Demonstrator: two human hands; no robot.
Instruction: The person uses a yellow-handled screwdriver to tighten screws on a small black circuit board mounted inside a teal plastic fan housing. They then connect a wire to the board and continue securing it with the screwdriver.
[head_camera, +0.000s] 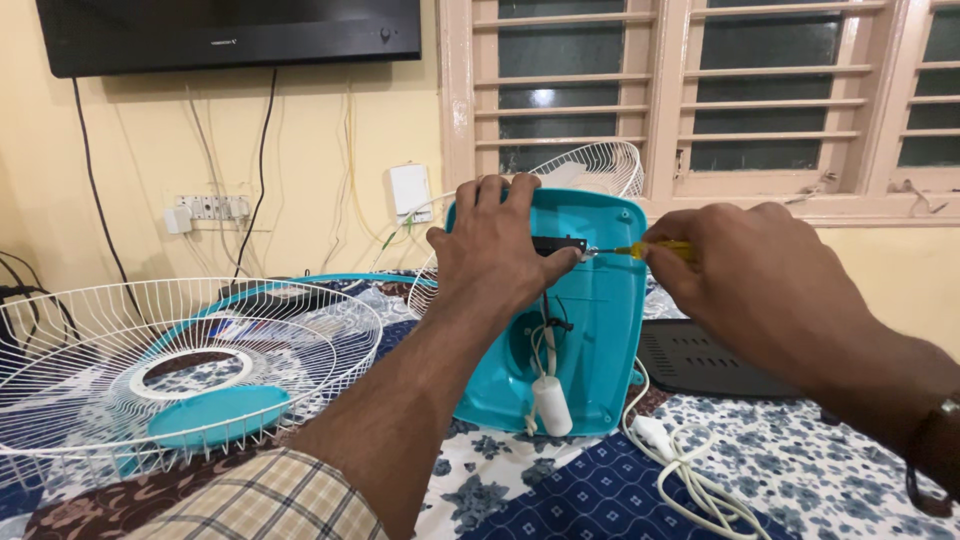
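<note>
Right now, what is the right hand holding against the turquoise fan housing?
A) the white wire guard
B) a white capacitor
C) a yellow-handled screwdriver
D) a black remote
C: the right hand grips a yellow-handled screwdriver with its tip at the small black part that the left hand steadies on the turquoise fan housing.

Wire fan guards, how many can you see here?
2. One white wire guard lies on the bed at left; the other guard stands behind the teal fan housing, partly hidden.
</note>
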